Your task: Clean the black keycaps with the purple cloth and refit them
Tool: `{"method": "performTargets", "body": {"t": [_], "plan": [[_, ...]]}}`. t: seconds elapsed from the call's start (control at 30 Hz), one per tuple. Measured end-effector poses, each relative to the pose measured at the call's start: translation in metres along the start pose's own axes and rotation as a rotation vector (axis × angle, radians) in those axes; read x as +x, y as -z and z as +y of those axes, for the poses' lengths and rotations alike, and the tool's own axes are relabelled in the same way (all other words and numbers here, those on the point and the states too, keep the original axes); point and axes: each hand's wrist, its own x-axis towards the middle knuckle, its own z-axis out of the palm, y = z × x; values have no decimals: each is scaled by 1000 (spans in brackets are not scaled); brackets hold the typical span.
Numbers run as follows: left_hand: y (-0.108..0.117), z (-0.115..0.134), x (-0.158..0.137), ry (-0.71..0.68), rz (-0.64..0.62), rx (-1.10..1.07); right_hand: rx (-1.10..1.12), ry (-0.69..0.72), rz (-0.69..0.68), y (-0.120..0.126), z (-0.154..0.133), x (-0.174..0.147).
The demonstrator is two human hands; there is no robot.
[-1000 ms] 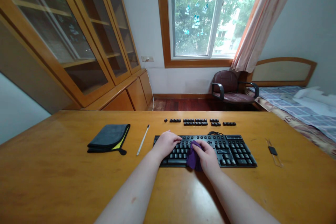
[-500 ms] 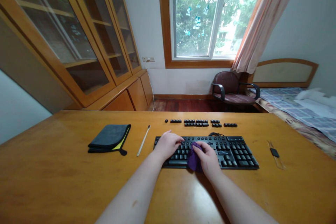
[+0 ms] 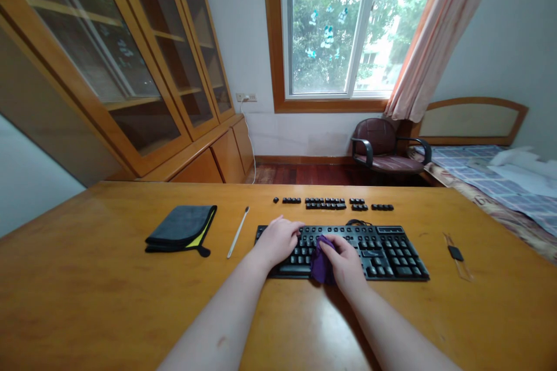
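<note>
A black keyboard (image 3: 394, 252) lies across the front part of the desk, its top rows bare of some keycaps. My left hand (image 3: 278, 242) rests over the keyboard's left part, fingers stretched toward its back edge, with nothing visible in them. In my right hand (image 3: 348, 262) a bunched purple cloth (image 3: 321, 266) is pinched and hangs over the keyboard's middle keys and front edge. Loose black keycaps (image 3: 325, 203) stand in short rows behind the keyboard.
Left on the wooden desk (image 3: 108, 301) are a folded grey cloth (image 3: 180, 226) with yellow lining and a thin white brush (image 3: 238, 233). A wire keycap puller (image 3: 455, 253) lies at the right. A chair (image 3: 378, 145) and bed (image 3: 470, 162) stand beyond.
My left hand's fingers have shifted slightly away from me, toward the keyboard's back edge, and straightened. The right hand and purple cloth stay almost still.
</note>
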Motion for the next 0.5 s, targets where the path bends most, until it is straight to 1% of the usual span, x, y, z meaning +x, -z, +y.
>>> {"method": "performTargets", "body": {"t": [0.13,0.27,0.33,0.4,0.5], "plan": [[1,3,-2,6,-19,45,-4,6,-13,0,1,0],[-2,7,-3,57,-57,79,-22,7,-22,-1,-1,0],[-3,7,-3,71,-55,77,-30,10,-18,-2,-3,-1],[-4,5,-2,64,-19,60,-29,11,-11,-2,-4,-2],[-4,0,0,88,85,21,-15,4,-3,-2,-6,-2]]}}
